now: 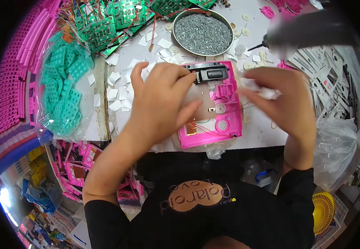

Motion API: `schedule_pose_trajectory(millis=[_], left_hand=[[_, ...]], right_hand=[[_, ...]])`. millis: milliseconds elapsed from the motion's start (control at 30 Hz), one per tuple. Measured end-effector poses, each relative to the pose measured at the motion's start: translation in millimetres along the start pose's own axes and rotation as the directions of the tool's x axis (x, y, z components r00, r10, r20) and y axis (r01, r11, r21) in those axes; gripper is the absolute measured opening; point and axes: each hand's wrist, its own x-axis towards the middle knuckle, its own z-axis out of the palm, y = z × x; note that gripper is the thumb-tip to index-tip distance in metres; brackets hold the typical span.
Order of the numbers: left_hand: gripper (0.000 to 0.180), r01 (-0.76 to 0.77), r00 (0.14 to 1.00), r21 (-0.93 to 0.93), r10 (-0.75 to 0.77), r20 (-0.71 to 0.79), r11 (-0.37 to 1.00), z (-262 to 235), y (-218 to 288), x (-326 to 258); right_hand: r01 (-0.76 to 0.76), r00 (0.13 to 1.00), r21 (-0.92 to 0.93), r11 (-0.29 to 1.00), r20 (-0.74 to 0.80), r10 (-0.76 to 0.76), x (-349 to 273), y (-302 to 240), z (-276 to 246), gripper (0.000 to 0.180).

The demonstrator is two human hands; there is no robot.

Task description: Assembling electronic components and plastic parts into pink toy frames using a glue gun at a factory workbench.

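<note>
A pink plastic casing [237, 120] lies on the table in front of me, with a black part [214, 74] along its far side. A brown circuit board [204, 97] and thin wires are inside it. My left hand [157, 93] is closed over the casing's left side, its index fingertip at the black part and its thumb over the board. At the casing's right side hovers my right hand [281, 97], smeared by motion, so its grip does not show. Above that hand is a blurred dark powered screwdriver [304, 35], its thin bit pointing left.
A round metal bowl [203, 33] of small screws stands beyond the casing. Green circuit boards [126, 18] with wires are piled far left, near a bag of teal keypads [61, 87]. White squares [120, 93] lie scattered left; white printed strips [327, 76] are heaped right.
</note>
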Motion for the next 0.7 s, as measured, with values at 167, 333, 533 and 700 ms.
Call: schedule_pose_trajectory(millis=[167,333,533,700], left_hand=[[0.017,-0.035,0.99,-0.116,0.018,-0.142,0.993,23,-57,93],[0.017,-0.048,0.997,0.1,0.043,0.057,0.994,53,-61,133],[0.027,-0.051,0.99,0.274,0.013,0.14,0.96,55,-57,142],[0.021,-0.081,0.988,0.298,0.036,0.152,0.951,56,-65,145]], right_hand=[[0.395,0.72,0.157,0.905,-0.665,-0.199,3,19,-41,0.03],[0.525,0.851,0.689,0.5,-0.432,-0.3,83,-19,-20,0.039],[0.409,0.867,0.875,0.259,-0.461,0.19,93,-24,-2,0.038],[0.357,0.831,0.825,0.437,-0.495,0.255,90,-8,6,0.036]])
